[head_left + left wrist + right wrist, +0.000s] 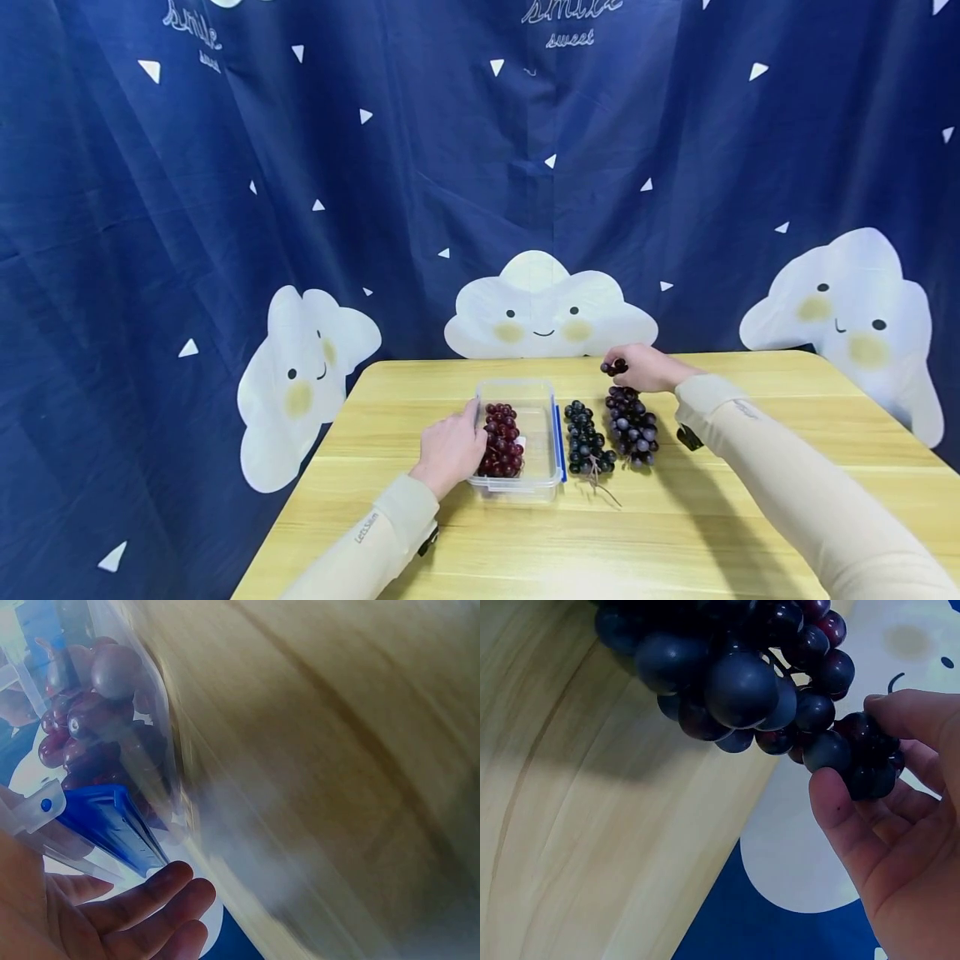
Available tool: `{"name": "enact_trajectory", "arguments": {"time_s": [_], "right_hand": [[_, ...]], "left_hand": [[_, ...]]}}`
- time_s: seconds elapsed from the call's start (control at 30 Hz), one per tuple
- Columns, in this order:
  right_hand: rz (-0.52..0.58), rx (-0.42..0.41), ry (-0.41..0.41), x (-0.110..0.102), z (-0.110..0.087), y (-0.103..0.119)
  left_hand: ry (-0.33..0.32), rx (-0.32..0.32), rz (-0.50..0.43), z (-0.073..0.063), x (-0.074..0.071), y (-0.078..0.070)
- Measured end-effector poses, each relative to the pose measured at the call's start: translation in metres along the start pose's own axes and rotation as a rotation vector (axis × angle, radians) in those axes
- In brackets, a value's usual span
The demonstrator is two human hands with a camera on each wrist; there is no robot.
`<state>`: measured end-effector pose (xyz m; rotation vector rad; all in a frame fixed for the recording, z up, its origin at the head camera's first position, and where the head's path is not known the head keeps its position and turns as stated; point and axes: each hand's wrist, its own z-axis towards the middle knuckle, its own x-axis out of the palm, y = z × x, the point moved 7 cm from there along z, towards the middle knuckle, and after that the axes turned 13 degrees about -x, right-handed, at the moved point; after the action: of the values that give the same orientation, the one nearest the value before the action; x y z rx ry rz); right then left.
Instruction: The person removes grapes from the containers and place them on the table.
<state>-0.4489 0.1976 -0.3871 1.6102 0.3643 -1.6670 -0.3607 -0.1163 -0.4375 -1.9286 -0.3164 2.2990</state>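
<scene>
My right hand (648, 368) grips the far tip of a dark purple grape bunch (632, 429). In the right wrist view the thumb and fingers close round the small end grapes (866, 754), while the larger grapes hang toward the table. My left hand (452, 446) holds the left wall of a clear plastic container (536, 483), its fingers (150, 904) beside a blue clip (112, 821) on the outside. A red grape bunch (501, 442) lies inside the container, along its left side. Between container and purple bunch lies a blackish-green grape bunch (585, 437) with a thin stem.
A blue clip flap (560, 442) stands along the container's right side. The wooden table (765, 417) reaches back to a dark blue curtain (420, 167) with white clouds and triangles.
</scene>
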Motion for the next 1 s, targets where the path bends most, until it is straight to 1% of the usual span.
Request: {"name": "enact_trajectory", "arguments": {"time_s": [0.27,0.53,0.7,0.83,1.0], "right_hand": [[0.026,0.031,0.072,0.006,0.009,-0.002],[0.108,0.093,0.126,0.016,0.013,-0.013],[0.147,0.132,0.143,0.022,0.015,-0.022],[0.155,0.149,0.147,0.025,0.016,-0.027],[0.156,0.151,0.153,0.027,0.016,-0.027]], "left_hand": [[0.008,-0.001,-0.010,0.000,0.001,0.000],[-0.001,-0.003,-0.012,-0.001,-0.001,-0.001],[-0.010,-0.003,-0.006,-0.001,-0.001,-0.001],[-0.009,-0.002,-0.007,0.000,0.000,-0.001],[-0.018,0.002,-0.010,0.000,0.000,-0.001]]}}
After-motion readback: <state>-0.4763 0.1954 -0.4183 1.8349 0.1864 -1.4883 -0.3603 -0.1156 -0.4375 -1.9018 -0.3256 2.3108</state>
